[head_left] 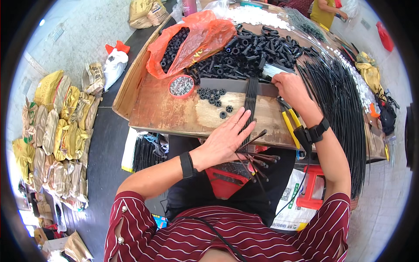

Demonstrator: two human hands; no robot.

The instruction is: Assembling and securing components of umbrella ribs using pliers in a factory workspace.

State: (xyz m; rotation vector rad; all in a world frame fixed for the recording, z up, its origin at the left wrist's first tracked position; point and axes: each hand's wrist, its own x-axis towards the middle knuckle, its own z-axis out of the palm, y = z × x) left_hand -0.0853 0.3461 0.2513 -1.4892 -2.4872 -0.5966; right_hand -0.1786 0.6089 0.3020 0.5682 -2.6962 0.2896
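Note:
My left hand [229,136] lies flat at the table's near edge, fingers stretched out over a row of thin black rods [251,94]. The rods run side by side across a dark flat bar [222,84], and their near ends hang over the edge above my lap. At the bar's right end my right hand [289,86] is closed, its fingertips against a silvery flat piece [273,70] whose kind I cannot make out. Yellow-handled pliers [290,126] lie beside my right forearm. Several small black caps [211,94] sit left of the rods.
A heap of black tubular parts [257,50] covers the table's middle, beside an orange plastic bag [192,39]. A red bowl of small metal pieces [181,86] stands at left. Long black rods [338,100] lie at right. Another person [324,11] is at the far right.

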